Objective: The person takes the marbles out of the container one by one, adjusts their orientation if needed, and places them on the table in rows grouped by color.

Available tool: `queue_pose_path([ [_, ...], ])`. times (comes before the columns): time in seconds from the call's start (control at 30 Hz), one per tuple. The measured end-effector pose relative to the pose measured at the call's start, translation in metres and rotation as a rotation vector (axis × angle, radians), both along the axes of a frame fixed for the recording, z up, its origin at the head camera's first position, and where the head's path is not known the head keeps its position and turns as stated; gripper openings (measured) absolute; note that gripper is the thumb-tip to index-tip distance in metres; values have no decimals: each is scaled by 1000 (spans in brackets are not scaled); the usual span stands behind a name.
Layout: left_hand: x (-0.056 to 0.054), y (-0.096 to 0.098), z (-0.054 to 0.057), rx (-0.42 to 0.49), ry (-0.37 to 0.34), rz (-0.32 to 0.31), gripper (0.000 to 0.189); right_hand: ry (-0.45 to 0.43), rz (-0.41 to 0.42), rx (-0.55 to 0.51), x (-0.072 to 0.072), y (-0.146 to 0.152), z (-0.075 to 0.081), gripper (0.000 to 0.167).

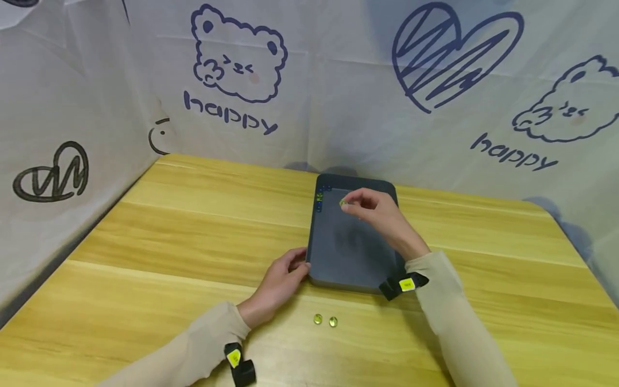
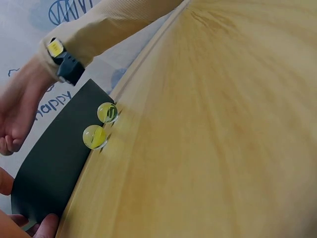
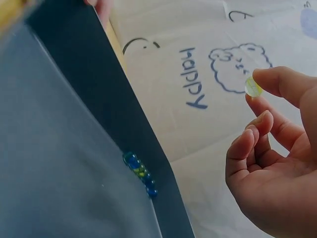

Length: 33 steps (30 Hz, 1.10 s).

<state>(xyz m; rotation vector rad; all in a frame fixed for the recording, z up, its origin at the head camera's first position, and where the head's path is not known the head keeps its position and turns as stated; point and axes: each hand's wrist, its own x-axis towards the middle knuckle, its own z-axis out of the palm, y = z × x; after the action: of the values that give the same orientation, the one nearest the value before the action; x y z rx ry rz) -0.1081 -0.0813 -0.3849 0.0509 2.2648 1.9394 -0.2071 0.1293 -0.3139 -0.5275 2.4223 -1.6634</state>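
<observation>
We count one right hand (image 1: 379,211), fingers pinching one yellow marble (image 3: 253,87) over one dark tray (image 1: 338,250). One left hand (image 1: 276,282), fingers touching the tray's left side; gripping or not, we can't tell. Two loose marbles (image 1: 317,319) (image 1: 333,322) side by side on the worktop (image 1: 203,236), near side of tray. Blue and yellow-green row (image 3: 140,173) at the tray's far-left corner, too small to count.

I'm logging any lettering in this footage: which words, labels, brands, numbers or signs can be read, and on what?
"happy": on the white cloth, under the middle bear drawing.
"happy": same cloth, below the bear drawing at the picture's right.
Yellow label on the left wrist: too small to read.
Yellow label on the right wrist: too small to read.
No brand or number is legible.
</observation>
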Motion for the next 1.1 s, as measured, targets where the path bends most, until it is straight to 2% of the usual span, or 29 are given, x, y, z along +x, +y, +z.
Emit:
queue_pose_path([
  [0.27, -1, 2, 2, 8, 1, -3, 44, -5, 38, -14, 20, 8, -2, 21],
  [0.43, 0, 2, 2, 9, -6, 0, 44, -41, 53, 21, 30, 15, -2, 21],
  [0.77, 0, 2, 1, 5, -4, 1, 44, -61, 24, 33, 35, 31, -3, 23],
  [1.1, -1, 0, 1, 8, -9, -5, 44, -61, 21, 68, 49, 41, -6, 22],
])
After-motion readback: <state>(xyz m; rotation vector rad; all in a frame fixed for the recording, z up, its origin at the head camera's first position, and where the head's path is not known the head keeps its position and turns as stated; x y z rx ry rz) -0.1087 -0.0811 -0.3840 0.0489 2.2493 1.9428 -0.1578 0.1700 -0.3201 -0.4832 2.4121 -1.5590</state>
